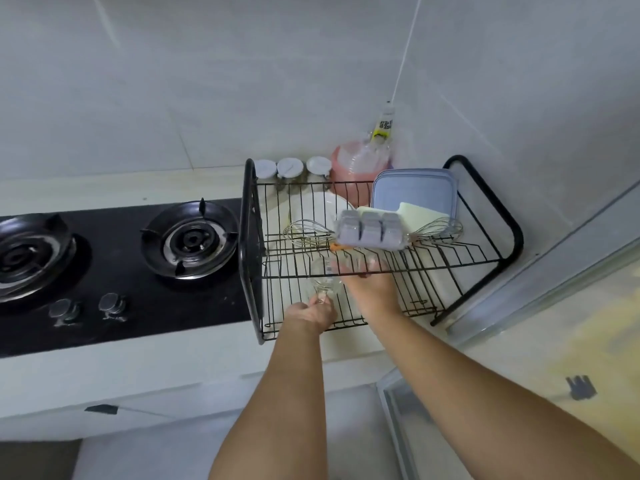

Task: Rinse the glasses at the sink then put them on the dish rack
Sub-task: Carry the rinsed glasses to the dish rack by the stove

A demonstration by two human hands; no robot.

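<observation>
A black wire dish rack (512, 233) stands on the counter to the right of the stove. My left hand (311, 315) grips a clear glass (323, 277) near its lower end, at the rack's front part over the wires. My right hand (370, 285) reaches into the rack just right of it and is closed around a second clear glass (360, 263), which lies against the wires and is partly hidden by my fingers. The sink is out of view.
In the rack sit two wire whisks (306, 232), a grey ice-cube tray (372, 230), a white plate (323, 207) and a blue-grey lidded box (414, 188). Three white-lidded jars (289, 168) and a pink bottle (356, 164) stand behind. A black two-burner gas stove (190, 237) lies to the left.
</observation>
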